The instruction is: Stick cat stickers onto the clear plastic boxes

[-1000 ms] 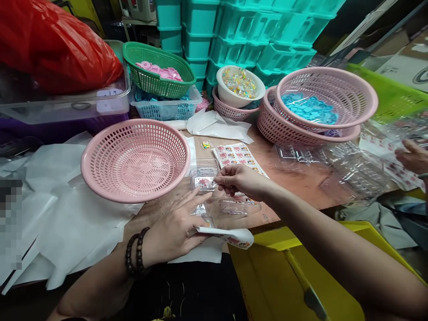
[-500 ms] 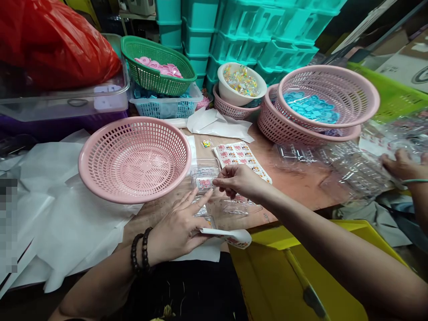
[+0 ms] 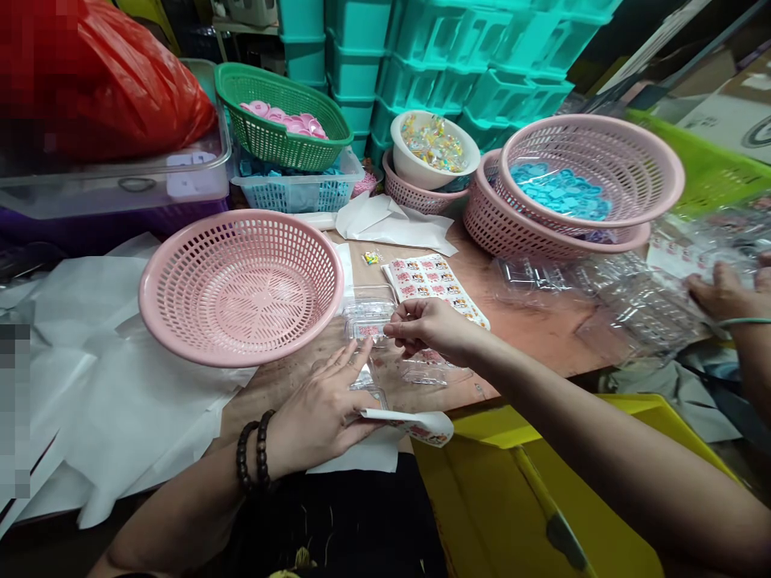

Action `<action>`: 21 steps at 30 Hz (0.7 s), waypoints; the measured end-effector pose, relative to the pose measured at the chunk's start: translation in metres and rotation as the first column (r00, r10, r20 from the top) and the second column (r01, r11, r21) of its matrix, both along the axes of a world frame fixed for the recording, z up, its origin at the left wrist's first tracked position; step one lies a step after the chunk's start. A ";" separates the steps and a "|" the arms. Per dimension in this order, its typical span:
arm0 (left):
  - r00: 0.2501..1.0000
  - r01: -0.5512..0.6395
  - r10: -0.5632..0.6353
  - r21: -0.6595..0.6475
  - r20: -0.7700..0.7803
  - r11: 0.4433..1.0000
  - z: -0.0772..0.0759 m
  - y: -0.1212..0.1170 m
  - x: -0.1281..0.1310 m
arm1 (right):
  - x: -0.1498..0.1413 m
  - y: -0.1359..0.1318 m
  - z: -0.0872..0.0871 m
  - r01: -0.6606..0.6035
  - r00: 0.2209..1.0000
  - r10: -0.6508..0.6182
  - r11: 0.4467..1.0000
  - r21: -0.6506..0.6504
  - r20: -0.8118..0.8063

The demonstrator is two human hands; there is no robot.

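Observation:
A small sticker with red print (image 3: 367,330) is at a clear plastic case (image 3: 355,307). My right hand (image 3: 426,327) pinches its right edge between thumb and index finger. Palm down, my left hand (image 3: 325,405) lies with its fingertips on the near side of that case. A curled sticker sheet (image 3: 429,427) is held between its thumb and fingers. More clear plastic is partly hidden under the left fingers. Just right of the right fingers lies another clear case (image 3: 429,372). Behind the right hand is a stack of printed sticker sheets (image 3: 437,281).
A pink basket (image 3: 181,337) stands to the left, beside white backing paper (image 3: 132,417). Further back are a green basket (image 3: 289,152), a white bowl (image 3: 415,164) and pink baskets (image 3: 656,185). At the right edge, another person's hand (image 3: 728,293) is near clear packaging.
My left fingertips have shifted slightly left on the case. The sticker looks flatter against the plastic, while my right hand keeps nearly the same place.

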State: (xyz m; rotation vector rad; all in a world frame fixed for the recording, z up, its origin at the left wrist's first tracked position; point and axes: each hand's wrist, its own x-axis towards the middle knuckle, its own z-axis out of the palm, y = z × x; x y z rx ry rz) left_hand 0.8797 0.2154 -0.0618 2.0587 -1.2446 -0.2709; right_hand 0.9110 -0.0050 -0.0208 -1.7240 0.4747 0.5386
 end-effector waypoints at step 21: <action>0.996 -0.072 0.071 0.019 0.060 0.997 -0.003 -0.006 -0.002 | -0.003 -0.002 -0.012 0.009 0.999 -0.008 0.999 -0.037 0.042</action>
